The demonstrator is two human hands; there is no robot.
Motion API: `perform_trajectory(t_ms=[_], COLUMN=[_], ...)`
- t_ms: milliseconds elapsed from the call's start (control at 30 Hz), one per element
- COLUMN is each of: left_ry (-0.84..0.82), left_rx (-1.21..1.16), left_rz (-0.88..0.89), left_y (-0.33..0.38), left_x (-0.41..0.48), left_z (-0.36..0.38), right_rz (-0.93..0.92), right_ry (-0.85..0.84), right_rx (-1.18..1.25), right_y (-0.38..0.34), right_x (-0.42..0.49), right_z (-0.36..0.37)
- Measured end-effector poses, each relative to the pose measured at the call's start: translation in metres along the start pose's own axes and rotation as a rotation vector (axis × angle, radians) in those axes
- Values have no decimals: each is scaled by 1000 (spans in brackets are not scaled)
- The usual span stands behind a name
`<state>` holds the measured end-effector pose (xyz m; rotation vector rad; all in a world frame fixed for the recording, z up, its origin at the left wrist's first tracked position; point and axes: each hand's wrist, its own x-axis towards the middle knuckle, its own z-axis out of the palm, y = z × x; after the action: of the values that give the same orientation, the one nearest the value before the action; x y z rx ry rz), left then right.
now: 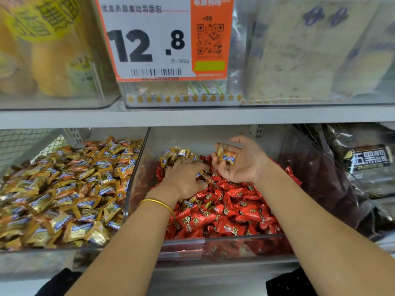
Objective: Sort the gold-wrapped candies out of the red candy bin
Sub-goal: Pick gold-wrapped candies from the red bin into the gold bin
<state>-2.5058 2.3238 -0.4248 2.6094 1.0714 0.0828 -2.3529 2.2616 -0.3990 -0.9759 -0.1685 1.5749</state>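
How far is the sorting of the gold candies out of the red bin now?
Done: I cannot tell how many are out. In hand: the right grip holds gold candies; the left grip digs in the red candy bin. Left: a gold cluster at the back, and strays beside the left wrist.

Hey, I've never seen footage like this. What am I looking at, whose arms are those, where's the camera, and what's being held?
No machine here: a person wears one camera on the head, looking down at their own arms at a shop shelf. The clear red candy bin holds red candies, with stray gold candies at the back. The right hand, palm up, holds gold-wrapped candies. The left hand, palm down, digs among the strays; whether it grips one is unclear. The gold candy bin sits left of the red one.
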Motion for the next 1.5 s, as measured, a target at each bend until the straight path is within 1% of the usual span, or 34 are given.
perform_trajectory(t_ms=[133,233,367,433,500,567,633,700,767,867,933,1000,1067,1200,1267,1300,1333,1433,1467,1500], left_ry=[-78,-67,11,75,152,308,459,534,584,556,526,492,460,416,403,397,396,430,445,458], left_rx=[40,57,71,84,46,-131,-451,-784,-1075,-1476,-1651,-1784,-1902,-2076,-2116,-2126,-2134,-2120,-2107,-2092], left_rz=[38,43,32,44,46,7,-50,-114,-189,-260,-338,-402,-462,-524,-535,-534,-529,-508,-500,-493], left_y=[1,3,4,2,1,-2,-3,0,2,6,5,6,6,8,9,8,8,6,6,6], left_x=[1,4,6,5,7,9,10,6,1,-1,0,1,0,-3,-3,-4,-4,-3,-3,-3], left_z=[1,1,2,3,3,0,-5,-13,-18,-23,-24,-27,-28,-30,-30,-30,-29,-28,-28,-28], right_rz=[6,-52,-90,-102,-118,-149,-209,-316,-435,-500,-477,-444,-442,-516,-534,-537,-520,-383,-334,-297], right_ry=[71,114,113,133,161,182,206,268,300,209,134,107,137,193,200,213,221,233,233,230], right_rx=[-84,-95,-132,-132,-117,-122,-237,-525,-881,-1401,-1692,-1914,-2031,-2097,-2026,-1911,-1722,-933,-731,-584], right_y=[-1,-1,-2,-2,-1,-1,-1,-1,3,10,15,19,21,22,19,17,14,3,-2,-5], right_x=[8,12,12,10,9,7,5,7,14,28,40,46,49,54,55,55,53,44,41,40], right_z=[1,1,0,0,0,1,3,6,10,17,22,24,24,19,14,12,9,2,0,-1])
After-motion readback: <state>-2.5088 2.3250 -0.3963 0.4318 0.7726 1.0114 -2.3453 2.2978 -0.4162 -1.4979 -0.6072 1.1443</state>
